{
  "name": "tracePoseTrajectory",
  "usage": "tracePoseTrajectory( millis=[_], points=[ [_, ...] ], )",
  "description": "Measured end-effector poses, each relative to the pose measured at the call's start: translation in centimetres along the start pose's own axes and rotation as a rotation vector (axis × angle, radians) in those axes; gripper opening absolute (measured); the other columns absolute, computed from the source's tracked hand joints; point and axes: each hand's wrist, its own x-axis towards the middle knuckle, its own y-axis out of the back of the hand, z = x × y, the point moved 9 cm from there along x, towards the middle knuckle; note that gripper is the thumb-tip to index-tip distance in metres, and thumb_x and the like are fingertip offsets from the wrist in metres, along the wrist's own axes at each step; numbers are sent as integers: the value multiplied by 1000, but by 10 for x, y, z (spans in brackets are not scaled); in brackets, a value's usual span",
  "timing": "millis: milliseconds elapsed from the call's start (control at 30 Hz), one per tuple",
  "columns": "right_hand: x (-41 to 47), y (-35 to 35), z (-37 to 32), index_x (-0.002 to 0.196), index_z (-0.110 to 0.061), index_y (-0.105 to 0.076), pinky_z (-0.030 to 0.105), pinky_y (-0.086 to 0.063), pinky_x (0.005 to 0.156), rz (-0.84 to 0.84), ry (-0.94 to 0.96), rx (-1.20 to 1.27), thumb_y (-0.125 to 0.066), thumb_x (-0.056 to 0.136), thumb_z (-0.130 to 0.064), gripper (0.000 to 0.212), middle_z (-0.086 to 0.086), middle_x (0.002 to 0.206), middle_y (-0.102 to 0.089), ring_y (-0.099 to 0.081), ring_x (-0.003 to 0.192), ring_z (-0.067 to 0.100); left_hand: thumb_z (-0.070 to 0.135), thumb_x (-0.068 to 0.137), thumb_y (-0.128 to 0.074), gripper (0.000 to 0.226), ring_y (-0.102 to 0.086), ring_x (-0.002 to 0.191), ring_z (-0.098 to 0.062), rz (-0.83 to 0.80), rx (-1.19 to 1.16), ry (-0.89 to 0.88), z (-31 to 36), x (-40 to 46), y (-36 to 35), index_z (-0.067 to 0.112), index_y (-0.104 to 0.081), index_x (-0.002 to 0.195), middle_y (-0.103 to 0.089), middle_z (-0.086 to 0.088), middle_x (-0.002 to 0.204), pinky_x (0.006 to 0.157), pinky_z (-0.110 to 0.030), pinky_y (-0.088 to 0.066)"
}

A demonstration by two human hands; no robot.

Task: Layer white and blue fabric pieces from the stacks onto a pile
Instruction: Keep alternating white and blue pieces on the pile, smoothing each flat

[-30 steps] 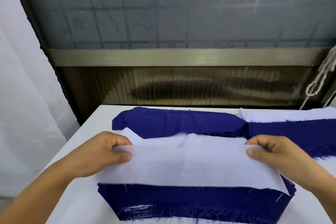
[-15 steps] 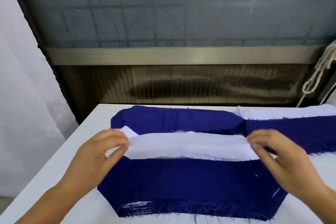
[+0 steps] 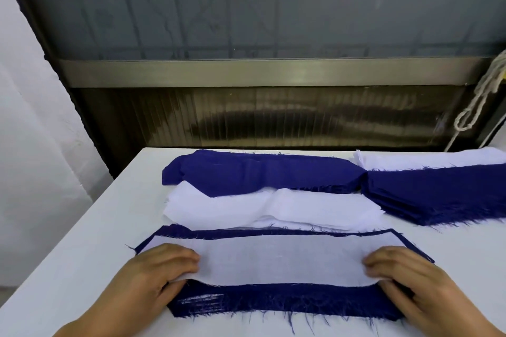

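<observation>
White fabric piece (image 3: 276,261) lay flat on the blue pile (image 3: 284,301) at the near edge of the worktop (image 3: 90,230), its long axis running left to right, square to the line of sight. Each short end sat under one hand: the left hand (image 3: 153,279) at the left end, the right hand (image 3: 410,282) at the right end, so neither was nearer than the other. Both grips appeared clamped on the piece, fingers curled over the top; the thumbs were hidden, so a true pinch could not be confirmed. The piece sat toward the far side of the pile, leaving a thin blue strip beyond it and a broader frayed blue band on the near side.

Once the piece was released, the next layer would likely be blue. The flat blue stack (image 3: 438,194) lay beyond and to the right, nearer the right hand. A crumpled blue heap (image 3: 254,172) lay straight ahead at the far edge, and the white stack (image 3: 273,205) sat between it and the pile, just beyond the pile's far edge. More white pieces (image 3: 427,159) showed behind the flat blue stack
</observation>
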Motion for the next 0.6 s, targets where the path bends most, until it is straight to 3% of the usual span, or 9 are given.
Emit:
tracePoseTrajectory(
  millis=[300, 433, 600],
  points=[
    [-1, 1, -2, 85, -20, -75, 21, -49, 81, -26, -6, -11, -49, 96, -35, 32, -14, 102, -66, -62, 96, 4, 44, 99, -43, 39, -59, 108, 7, -3, -48, 38, -6, -5, -5, 24, -76, 97, -64, 23, 117, 88, -15, -49],
    [-1, 1, 0, 89, -24, -74, 18, -48, 82, -120, -39, 10, -61, 85, -42, 22, -18, 105, -64, -61, 99, 2, 57, 93, -49, 41, -53, 116, 10, -79, -61, 89, -9, -10, -6, 27, -74, 106, -58, 28, 126, 96, -11, -42],
    [18, -6, -3, 86, -26, -69, 14, -45, 75, -164, -99, -16, -57, 89, -37, 16, -22, 95, -59, -58, 87, -2, 56, 97, -42, 46, -55, 114, 5, -60, -88, 111, -8, -8, -7, 24, -74, 104, -61, 24, 123, 94, -14, -44]
  ],
)
